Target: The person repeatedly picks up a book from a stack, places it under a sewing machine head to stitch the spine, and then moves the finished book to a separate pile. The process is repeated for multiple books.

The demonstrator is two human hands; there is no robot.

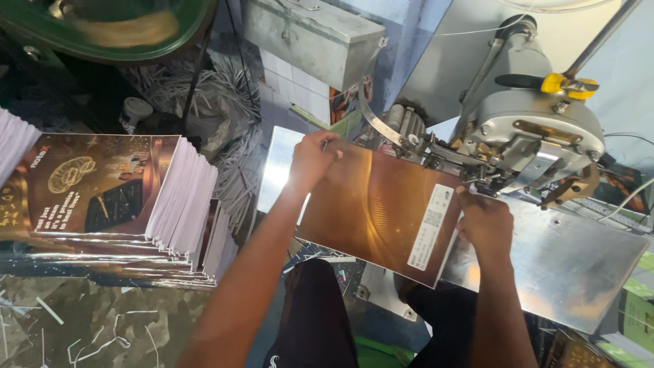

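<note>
Head view: one glossy brown booklet (381, 211) lies mid-frame on the steel machine table (579, 266), its far edge under the single grey stitching head (538, 129) at upper right. The left hand (312, 160) pinches the booklet's upper-left corner; the right hand (485, 225) grips its right edge by the white label. One stack of booklets (122, 197) sits at left.

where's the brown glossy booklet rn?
Head view, centre: brown booklet lies on the steel plate, held by left hand and right hand, under the grey machine head.
</note>
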